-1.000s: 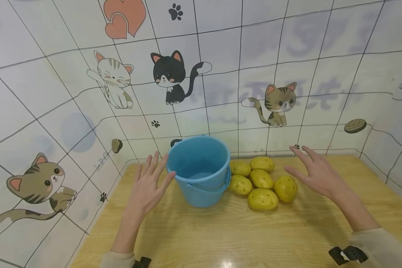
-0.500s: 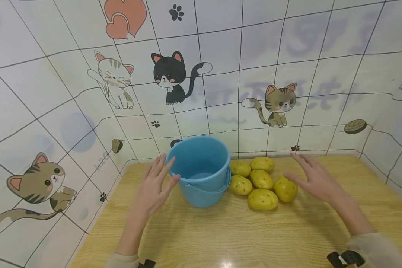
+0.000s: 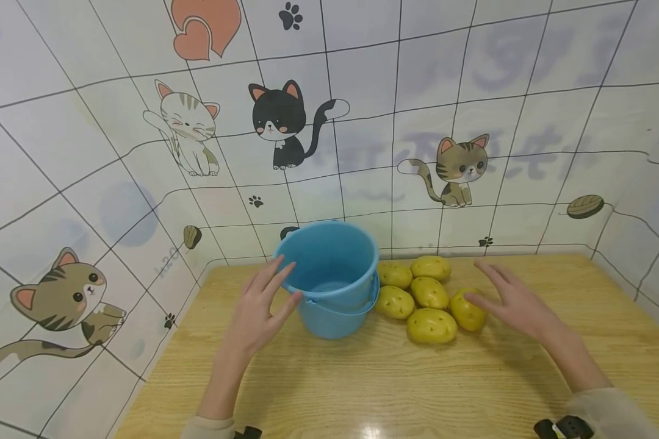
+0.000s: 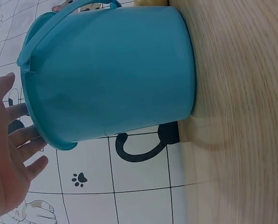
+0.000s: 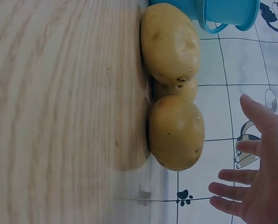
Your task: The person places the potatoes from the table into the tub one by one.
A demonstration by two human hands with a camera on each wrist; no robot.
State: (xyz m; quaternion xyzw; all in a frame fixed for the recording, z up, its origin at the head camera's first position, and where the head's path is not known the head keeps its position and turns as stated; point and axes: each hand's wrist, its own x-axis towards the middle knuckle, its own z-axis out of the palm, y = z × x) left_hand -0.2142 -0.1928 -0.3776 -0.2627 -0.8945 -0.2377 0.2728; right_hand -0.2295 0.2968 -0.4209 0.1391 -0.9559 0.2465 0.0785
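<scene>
Left of the middle of the wooden table [image 3: 357, 384], toward its far edge, a blue bucket [image 3: 332, 320] stands upright, with its handle [image 4: 47, 35] folded down against its near and right sides. Just to its right lie six yellow potatoes [image 3: 429, 294] in a close cluster; whether the leftmost ones touch the bucket, I cannot tell. One potato [image 3: 431, 327] sits nearest the person, another [image 3: 468, 311] at the right end.

At the bucket's left side is the left hand [image 3: 257, 317], opened out with the fingers spread, holding nothing. Its fingertips reach the rim, but whether they touch it is unclear. The bucket stands between this hand and the potatoes. On the other side the right hand [image 3: 518, 310] hangs above the table, just right of the cluster, fingers extended and thumb apart, also holding nothing; the right wrist view shows a gap between it and the potatoes.

Beyond the table rises a white wall [image 3: 362, 73] with a black grid and cartoon cats [image 3: 278, 116]. Pale sleeves [image 3: 609, 414] and a black wrist device [image 3: 564, 428] show at the near edge.
</scene>
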